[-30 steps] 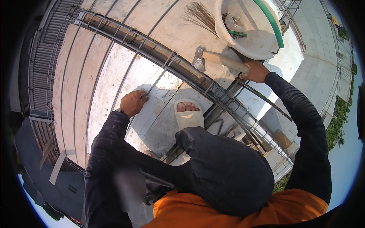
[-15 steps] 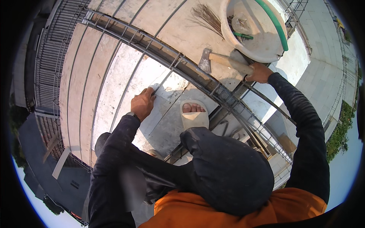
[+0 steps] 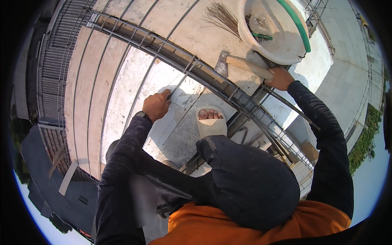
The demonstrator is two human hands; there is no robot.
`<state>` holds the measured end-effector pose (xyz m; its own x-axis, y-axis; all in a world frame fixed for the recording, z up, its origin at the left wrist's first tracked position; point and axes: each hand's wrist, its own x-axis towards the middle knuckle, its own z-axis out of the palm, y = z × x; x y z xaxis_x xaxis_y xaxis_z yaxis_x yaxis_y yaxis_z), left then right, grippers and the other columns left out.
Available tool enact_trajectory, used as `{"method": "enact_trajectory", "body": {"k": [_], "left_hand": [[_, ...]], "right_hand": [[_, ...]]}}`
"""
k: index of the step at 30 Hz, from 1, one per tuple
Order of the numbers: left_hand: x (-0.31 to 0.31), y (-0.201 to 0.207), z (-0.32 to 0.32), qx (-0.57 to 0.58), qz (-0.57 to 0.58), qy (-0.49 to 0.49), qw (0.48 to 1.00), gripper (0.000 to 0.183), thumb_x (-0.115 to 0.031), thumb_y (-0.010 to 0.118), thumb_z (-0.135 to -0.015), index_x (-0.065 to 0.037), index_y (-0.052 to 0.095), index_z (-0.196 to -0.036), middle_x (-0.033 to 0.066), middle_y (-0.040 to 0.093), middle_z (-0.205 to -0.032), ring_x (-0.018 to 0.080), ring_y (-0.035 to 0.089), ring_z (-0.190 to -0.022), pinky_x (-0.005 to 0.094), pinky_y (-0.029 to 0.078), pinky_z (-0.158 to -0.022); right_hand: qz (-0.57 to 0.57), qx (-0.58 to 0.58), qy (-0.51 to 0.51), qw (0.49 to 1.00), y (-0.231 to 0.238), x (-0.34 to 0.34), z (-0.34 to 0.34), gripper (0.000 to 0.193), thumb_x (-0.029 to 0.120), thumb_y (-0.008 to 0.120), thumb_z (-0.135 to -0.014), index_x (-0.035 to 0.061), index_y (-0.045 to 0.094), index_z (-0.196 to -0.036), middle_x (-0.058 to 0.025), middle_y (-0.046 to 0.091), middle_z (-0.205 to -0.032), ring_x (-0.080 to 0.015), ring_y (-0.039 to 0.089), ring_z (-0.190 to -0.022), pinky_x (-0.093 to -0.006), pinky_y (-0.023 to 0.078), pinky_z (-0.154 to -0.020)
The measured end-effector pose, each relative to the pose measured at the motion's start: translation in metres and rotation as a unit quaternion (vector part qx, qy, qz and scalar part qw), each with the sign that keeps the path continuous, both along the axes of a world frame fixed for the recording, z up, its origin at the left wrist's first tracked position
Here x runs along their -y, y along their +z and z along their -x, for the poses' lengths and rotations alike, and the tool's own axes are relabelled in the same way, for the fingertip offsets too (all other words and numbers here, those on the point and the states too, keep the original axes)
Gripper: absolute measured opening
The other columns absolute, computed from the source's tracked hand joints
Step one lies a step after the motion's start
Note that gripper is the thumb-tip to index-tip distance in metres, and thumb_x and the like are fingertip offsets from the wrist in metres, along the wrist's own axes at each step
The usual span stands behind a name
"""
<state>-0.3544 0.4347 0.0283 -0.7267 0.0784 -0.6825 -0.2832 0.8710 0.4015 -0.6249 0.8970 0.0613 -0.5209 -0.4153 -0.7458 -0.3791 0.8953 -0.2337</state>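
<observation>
A long cage of ribbed steel rebar (image 3: 245, 102) crosses pale concrete. Beyond the right hand (image 3: 281, 78), a round white basin (image 3: 281, 55) holds a green hose (image 3: 295, 20). That hand grips a wooden-handled hammer (image 3: 241, 64), now shifted farther right. The left hand (image 3: 156, 105) pinches a thin metal tool (image 3: 179, 83).

Pale concrete floor (image 3: 122, 94), seams running far to near. Long steel rebar cage (image 3: 212, 81) lying across it, left-far to right-near. White basin (image 3: 273, 45) far right. Twig broom (image 3: 222, 18) just left of basin. Sandalled foot (image 3: 210, 122) near middle.
</observation>
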Motion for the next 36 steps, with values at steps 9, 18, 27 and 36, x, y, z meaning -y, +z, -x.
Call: {"method": "enact_trajectory", "body": {"k": [9,18,27,36], "left_hand": [[0.001,0.000,0.005,-0.055,-0.008,-0.039,0.998,0.034,-0.022,0.074,-0.095,-0.007,0.066,-0.125,0.0180,0.077,-0.110,0.0394,0.075,-0.100,0.0517,0.058,-0.088],[0.005,-0.001,0.011,-0.030,-0.017,-0.047,0.998,0.032,-0.022,0.074,-0.094,-0.009,0.068,-0.123,0.0180,0.077,-0.110,0.0406,0.073,-0.102,0.0509,0.057,-0.088],[0.023,-0.003,0.030,0.042,-0.117,-0.077,0.989,0.033,-0.025,0.076,-0.092,-0.006,0.069,-0.119,0.0221,0.075,-0.105,0.0410,0.073,-0.103,0.0501,0.057,-0.089],[-0.004,-0.008,0.049,-0.025,-0.041,-0.053,0.997,0.033,-0.026,0.078,-0.092,-0.006,0.069,-0.116,0.0216,0.076,-0.096,0.0430,0.074,-0.094,0.0529,0.057,-0.085]], "right_hand": [[-0.059,0.143,-0.122,0.980,0.024,0.010,0.003,0.038,0.024,0.076,-0.080,-0.0025,0.073,-0.106,-0.0108,0.066,-0.064,-0.0235,0.063,-0.051,-0.0400,0.052,-0.050],[-0.072,0.136,-0.107,0.982,0.027,0.022,0.006,0.035,0.022,0.074,-0.080,-0.0023,0.072,-0.105,-0.0086,0.064,-0.061,-0.0202,0.059,-0.045,-0.0385,0.048,-0.044],[-0.076,0.145,-0.112,0.980,0.024,0.015,0.008,0.033,0.023,0.074,-0.081,-0.0012,0.073,-0.103,-0.0109,0.064,-0.062,-0.0219,0.062,-0.048,-0.0399,0.050,-0.047],[-0.047,0.074,-0.032,0.996,0.002,0.003,0.002,0.047,0.035,0.077,-0.076,0.0000,0.077,-0.107,-0.0257,0.077,-0.101,-0.0406,0.074,-0.098,-0.0471,0.057,-0.093]]}}
